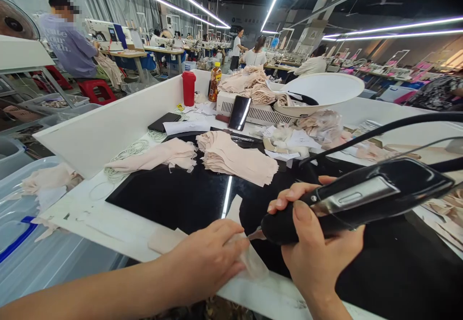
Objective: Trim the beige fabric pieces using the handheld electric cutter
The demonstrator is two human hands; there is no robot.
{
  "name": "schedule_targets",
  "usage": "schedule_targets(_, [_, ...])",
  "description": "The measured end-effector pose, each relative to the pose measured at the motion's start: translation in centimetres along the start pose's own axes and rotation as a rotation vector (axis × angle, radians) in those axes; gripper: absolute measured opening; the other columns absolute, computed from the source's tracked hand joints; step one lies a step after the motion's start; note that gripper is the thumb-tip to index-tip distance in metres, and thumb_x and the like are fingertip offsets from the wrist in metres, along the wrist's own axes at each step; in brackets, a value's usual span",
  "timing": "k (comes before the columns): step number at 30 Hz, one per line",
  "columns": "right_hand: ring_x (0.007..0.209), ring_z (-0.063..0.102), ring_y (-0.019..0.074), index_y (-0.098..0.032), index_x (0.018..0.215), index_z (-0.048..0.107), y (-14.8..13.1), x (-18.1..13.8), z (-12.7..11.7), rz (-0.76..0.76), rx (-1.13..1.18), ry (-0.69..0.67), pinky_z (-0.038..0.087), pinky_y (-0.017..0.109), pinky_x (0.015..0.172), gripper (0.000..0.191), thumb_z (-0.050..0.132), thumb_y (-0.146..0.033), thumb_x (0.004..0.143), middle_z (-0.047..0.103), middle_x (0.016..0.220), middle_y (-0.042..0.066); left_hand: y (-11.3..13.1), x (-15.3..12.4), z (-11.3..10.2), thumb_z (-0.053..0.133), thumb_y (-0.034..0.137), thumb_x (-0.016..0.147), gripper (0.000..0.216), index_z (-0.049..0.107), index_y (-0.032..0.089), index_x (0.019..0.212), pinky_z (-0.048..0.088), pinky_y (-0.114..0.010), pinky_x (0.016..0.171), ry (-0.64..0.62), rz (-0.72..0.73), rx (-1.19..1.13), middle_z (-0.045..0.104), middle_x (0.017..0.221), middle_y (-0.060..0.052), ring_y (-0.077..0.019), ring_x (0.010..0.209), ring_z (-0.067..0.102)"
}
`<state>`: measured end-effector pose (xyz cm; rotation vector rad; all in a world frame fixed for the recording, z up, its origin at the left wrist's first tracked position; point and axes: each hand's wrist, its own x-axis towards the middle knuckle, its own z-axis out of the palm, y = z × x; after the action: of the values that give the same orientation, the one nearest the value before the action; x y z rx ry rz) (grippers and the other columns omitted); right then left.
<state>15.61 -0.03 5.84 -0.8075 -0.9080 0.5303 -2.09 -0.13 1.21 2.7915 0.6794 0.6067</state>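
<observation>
My right hand [318, 243] is wrapped round a black hand-held tool [361, 197] with a silver panel and a black cable; its tip points left at a pale fabric piece [249, 257]. My left hand [211, 257] lies on that piece, fingers flat and together, pressing it onto the black glossy work surface [181, 199] near the front edge. A stack of beige fabric pieces [237, 158] lies further back, and a looser beige bundle [159, 156] lies left of it.
A white partition [108, 127] borders the bench on the left, with clear plastic bins [36, 243] below. At the back stand a red cup [188, 88], a drink bottle [214, 82], two phones, a white machine and more fabric. Other people sit at sewing machines behind.
</observation>
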Motion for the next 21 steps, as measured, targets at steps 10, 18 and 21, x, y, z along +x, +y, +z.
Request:
schedule_targets(10, [0.063, 0.067, 0.0134, -0.027, 0.118, 0.059, 0.0, -0.3, -0.3, 0.003, 0.024, -0.018, 0.061, 0.030, 0.060, 0.043, 0.083, -0.020, 0.084, 0.070, 0.085, -0.004, -6.3, 3.4, -0.5, 0.050, 0.010, 0.106, 0.021, 0.068, 0.013, 0.118, 0.055, -0.030, 0.100, -0.098, 0.188, -0.133, 0.071, 0.119, -0.011, -0.0205, 0.110, 0.067])
schedule_targets(18, [0.064, 0.067, 0.0134, -0.027, 0.118, 0.059, -0.1, -0.5, -0.2, -0.002, 0.023, -0.020, 0.059, 0.029, 0.059, 0.043, 0.083, -0.020, 0.084, 0.069, 0.085, -0.004, -7.5, 2.5, -0.3, 0.048, 0.012, 0.108, 0.023, 0.067, 0.014, 0.122, 0.052, -0.027, 0.104, -0.113, 0.260, -0.075, 0.070, 0.128, -0.010, -0.0188, 0.121, 0.065])
schedule_targets(21, [0.063, 0.067, 0.0133, -0.027, 0.119, 0.058, -0.1, -0.5, -0.2, -0.008, 0.023, -0.017, 0.059, 0.029, 0.058, 0.043, 0.083, -0.019, 0.084, 0.069, 0.085, -0.004, -7.2, 2.4, -0.9, 0.044, 0.017, 0.111, 0.024, 0.066, 0.015, 0.120, 0.053, -0.027, 0.099, -0.140, 0.281, -0.054, 0.069, 0.126, -0.010, -0.0186, 0.119, 0.064])
